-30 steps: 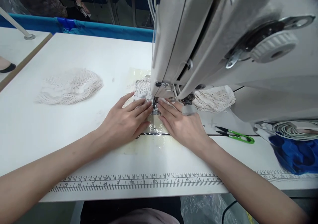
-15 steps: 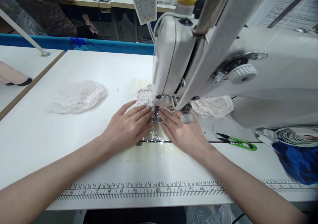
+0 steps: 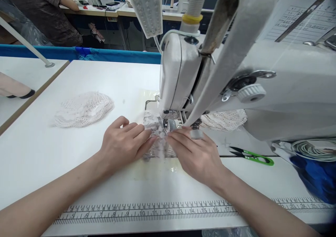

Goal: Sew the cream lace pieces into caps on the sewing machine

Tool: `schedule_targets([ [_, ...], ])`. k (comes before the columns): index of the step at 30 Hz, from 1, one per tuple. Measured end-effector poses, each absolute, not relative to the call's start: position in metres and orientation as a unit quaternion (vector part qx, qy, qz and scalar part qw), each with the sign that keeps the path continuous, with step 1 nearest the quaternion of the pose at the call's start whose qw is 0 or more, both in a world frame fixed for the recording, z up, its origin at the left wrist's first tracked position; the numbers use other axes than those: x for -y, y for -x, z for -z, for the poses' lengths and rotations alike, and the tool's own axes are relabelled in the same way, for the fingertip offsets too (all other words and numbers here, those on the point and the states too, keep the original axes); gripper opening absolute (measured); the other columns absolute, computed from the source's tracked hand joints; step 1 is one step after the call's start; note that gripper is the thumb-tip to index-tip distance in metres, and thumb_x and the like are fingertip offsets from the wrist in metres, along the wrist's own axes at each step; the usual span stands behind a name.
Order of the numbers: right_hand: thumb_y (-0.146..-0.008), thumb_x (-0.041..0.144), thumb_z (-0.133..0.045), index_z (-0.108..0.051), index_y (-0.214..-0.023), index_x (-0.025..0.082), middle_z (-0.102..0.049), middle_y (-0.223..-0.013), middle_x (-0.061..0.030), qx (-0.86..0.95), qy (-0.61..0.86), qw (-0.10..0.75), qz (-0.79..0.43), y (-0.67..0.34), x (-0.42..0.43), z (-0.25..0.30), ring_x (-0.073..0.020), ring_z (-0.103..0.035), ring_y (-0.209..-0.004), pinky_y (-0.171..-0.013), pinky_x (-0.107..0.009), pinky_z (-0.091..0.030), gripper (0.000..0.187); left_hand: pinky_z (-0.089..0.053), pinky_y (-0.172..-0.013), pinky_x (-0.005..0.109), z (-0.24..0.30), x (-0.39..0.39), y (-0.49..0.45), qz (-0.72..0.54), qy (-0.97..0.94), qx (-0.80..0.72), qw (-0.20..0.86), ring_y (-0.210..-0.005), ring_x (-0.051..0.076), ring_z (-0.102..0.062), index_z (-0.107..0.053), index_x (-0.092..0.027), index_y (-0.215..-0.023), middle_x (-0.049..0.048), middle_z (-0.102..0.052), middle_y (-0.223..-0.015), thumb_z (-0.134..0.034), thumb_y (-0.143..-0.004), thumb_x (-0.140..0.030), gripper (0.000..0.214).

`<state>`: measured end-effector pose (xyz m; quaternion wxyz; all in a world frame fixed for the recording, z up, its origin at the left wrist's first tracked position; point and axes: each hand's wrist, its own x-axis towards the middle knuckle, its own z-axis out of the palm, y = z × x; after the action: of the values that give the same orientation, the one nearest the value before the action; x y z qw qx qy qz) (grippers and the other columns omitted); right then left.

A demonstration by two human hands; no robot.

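A white lace piece (image 3: 157, 147), blurred by motion, lies on the sewing machine's plate around the needle area and toward the front. My left hand (image 3: 124, 140) is on its left side, fingers curled and thumb and fingertips pinching its edge. From the right, my right hand (image 3: 195, 154) grips the lace with fingers pressed together, its fingertips just right of the presser foot (image 3: 165, 123). Above both hands stands the white sewing machine head (image 3: 174, 72). Part of the right fingers is hidden behind the machine's tension spring and white knob (image 3: 196, 134).
More lace (image 3: 84, 109) is piled at left; another lace piece (image 3: 224, 119) lies behind the right hand. Green thread snips (image 3: 253, 156) rest at right, near blue cloth (image 3: 315, 177) and a coiled cord (image 3: 315, 148). A ruler strip (image 3: 147, 210) runs along the front edge. Another person (image 3: 49, 16) is at the back left.
Both hands have come slightly toward me, bringing the lace forward over the plate. The left fingers, stretched flat before, are now curled into a pinch. The view has tilted up slightly.
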<state>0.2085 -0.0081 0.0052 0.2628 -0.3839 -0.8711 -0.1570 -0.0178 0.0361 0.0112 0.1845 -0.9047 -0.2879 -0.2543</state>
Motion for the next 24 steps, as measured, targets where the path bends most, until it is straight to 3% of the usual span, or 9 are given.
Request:
schedule_targets([
  [2,-0.091,0.004,-0.05,-0.069,-0.104,0.016,-0.074,-0.108,-0.0016,0.886,0.365,0.26,0.12,-0.203,0.011,-0.004,-0.0143,-0.066,-0.089,-0.079,-0.029,-0.05,0.026,-0.045,-0.067,0.034,-0.012,-0.038,0.017,0.267,0.906,0.282,0.168,-0.069,0.016,-0.066,-0.067,-0.015,-0.092,0.0,-0.071,-0.076,-0.061,-0.09,-0.02,0.008],
  [4,-0.093,0.006,-0.047,-0.067,-0.107,0.015,-0.071,-0.114,-0.0038,0.9,0.353,0.24,0.086,-0.2,0.013,-0.002,-0.0164,-0.064,-0.101,-0.078,-0.028,-0.05,0.026,-0.048,-0.085,0.037,-0.01,-0.04,0.017,0.263,0.916,0.272,0.136,-0.094,0.02,-0.068,-0.066,-0.013,-0.103,0.0046,-0.074,-0.098,-0.058,-0.091,-0.015,0.014],
  [6,-0.092,0.005,-0.045,-0.066,-0.105,0.014,-0.071,-0.109,-0.0065,0.902,0.366,0.221,0.067,-0.199,0.013,0.0,-0.019,-0.063,-0.106,-0.076,-0.029,-0.05,0.026,-0.044,-0.099,0.039,-0.006,-0.042,0.016,0.248,0.93,0.257,0.091,-0.106,0.02,-0.065,-0.064,-0.011,-0.111,0.0063,-0.072,-0.111,-0.053,-0.093,-0.012,0.021],
  [11,-0.087,0.0,-0.046,-0.066,-0.094,0.013,-0.069,-0.084,-0.0047,0.876,0.428,0.203,0.089,-0.201,0.012,0.0,-0.0172,-0.063,-0.081,-0.062,-0.028,-0.045,0.024,-0.044,-0.098,0.039,-0.002,-0.042,0.012,0.234,0.939,0.252,0.022,-0.095,0.018,-0.064,-0.063,-0.013,-0.118,0.0056,-0.071,-0.103,-0.05,-0.095,-0.014,0.027],
  [16,-0.094,0.017,-0.051,-0.066,-0.091,0.014,-0.067,-0.119,-0.011,0.863,0.467,0.165,0.104,-0.203,0.007,0.001,-0.0215,-0.061,-0.094,-0.073,-0.033,-0.049,0.015,-0.048,-0.09,0.04,-0.001,-0.037,0.007,0.218,0.942,0.255,0.014,-0.093,0.021,-0.061,-0.068,-0.015,-0.111,0.0084,-0.068,-0.1,-0.052,-0.096,-0.025,0.025],
  [20,-0.093,0.017,-0.054,-0.068,-0.094,0.016,-0.071,-0.111,-0.0098,0.86,0.471,0.141,0.139,-0.208,0.002,0.005,-0.0234,-0.059,-0.101,-0.084,-0.035,-0.048,0.014,-0.042,-0.104,0.045,0.0,-0.031,0.006,0.202,0.945,0.254,0.052,-0.115,0.024,-0.059,-0.065,-0.017,-0.12,0.0095,-0.067,-0.121,-0.053,-0.096,-0.033,0.031],
  [24,-0.096,0.023,-0.049,-0.068,-0.1,0.014,-0.071,-0.111,-0.0104,0.857,0.471,0.142,0.15,-0.208,0.0,0.005,-0.0231,-0.057,-0.109,-0.096,-0.037,-0.045,0.021,-0.038,-0.11,0.048,0.0,-0.027,0.007,0.183,0.944,0.261,0.087,-0.123,0.025,-0.058,-0.063,-0.019,-0.123,0.0072,-0.066,-0.127,-0.051,-0.097,-0.038,0.034],
])
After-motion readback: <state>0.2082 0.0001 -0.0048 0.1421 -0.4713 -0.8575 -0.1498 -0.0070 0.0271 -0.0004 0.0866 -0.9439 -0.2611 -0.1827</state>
